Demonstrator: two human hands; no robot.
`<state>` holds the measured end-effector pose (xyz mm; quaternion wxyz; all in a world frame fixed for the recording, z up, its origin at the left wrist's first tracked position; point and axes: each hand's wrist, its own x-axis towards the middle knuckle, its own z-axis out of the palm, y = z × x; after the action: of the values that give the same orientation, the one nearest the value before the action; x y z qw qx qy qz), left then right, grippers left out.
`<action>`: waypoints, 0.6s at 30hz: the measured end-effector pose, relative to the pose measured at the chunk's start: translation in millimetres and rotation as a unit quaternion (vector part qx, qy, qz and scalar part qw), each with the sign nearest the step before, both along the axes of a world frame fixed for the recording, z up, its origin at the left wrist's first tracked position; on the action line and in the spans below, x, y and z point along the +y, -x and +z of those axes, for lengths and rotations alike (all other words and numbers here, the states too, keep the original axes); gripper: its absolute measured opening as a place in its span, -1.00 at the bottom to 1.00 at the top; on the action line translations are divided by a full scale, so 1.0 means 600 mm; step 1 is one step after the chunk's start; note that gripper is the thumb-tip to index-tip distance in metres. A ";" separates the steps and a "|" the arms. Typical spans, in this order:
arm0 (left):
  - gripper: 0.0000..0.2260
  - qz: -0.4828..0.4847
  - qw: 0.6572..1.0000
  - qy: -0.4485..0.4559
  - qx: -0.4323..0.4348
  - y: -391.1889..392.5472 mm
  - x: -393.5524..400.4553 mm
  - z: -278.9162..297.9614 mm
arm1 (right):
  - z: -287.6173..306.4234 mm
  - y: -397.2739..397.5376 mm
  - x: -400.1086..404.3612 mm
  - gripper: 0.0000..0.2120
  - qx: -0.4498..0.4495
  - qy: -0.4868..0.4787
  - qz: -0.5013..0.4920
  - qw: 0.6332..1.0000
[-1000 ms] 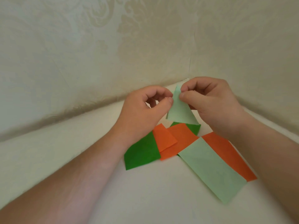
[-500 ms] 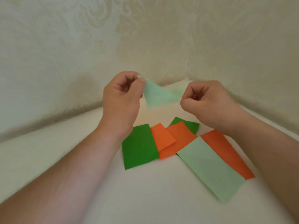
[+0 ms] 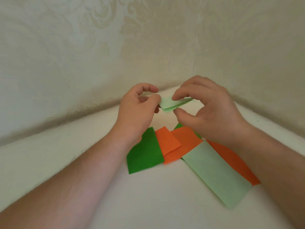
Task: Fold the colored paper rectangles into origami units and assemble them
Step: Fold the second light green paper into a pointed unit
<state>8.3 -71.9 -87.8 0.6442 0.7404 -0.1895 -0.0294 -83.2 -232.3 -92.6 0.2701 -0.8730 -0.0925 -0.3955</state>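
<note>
Folded pale green paper (image 3: 171,104) at frame centre, pinched by left hand (image 3: 138,113) and right hand (image 3: 208,111), above coloured sheets (image 3: 170,144).

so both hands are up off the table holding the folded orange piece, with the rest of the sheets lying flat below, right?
Not quite: the folded piece is light green, not orange, as the head view shows. The rest stands: the left hand and right hand hold it up off the table, and the other sheets lie flat below, among them a dark green sheet and a long light green sheet.
</note>
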 end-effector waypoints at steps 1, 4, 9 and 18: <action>-0.90 -0.013 1.000 -0.007 0.002 0.002 -0.001 0.000 | 0.001 0.001 0.000 -0.88 -0.007 -0.009 0.001 1.000; -0.83 -0.038 0.996 -0.056 -0.050 0.001 0.000 -0.002 | 0.004 0.004 -0.004 -0.89 -0.011 -0.035 -0.012 0.999; -0.84 -0.082 0.964 -0.085 -0.240 0.001 0.016 -0.002 | 0.003 0.003 -0.006 -0.91 -0.003 -0.064 -0.026 0.998; -0.87 -0.048 0.946 -0.065 -0.314 -0.001 0.017 -0.002 | 0.009 0.004 -0.015 -0.86 0.032 -0.082 -0.052 0.995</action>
<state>8.9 -61.6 -88.8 0.5007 0.7421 -0.4153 0.1614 -85.9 -241.5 -87.0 0.3228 -0.8636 -0.0052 -0.3872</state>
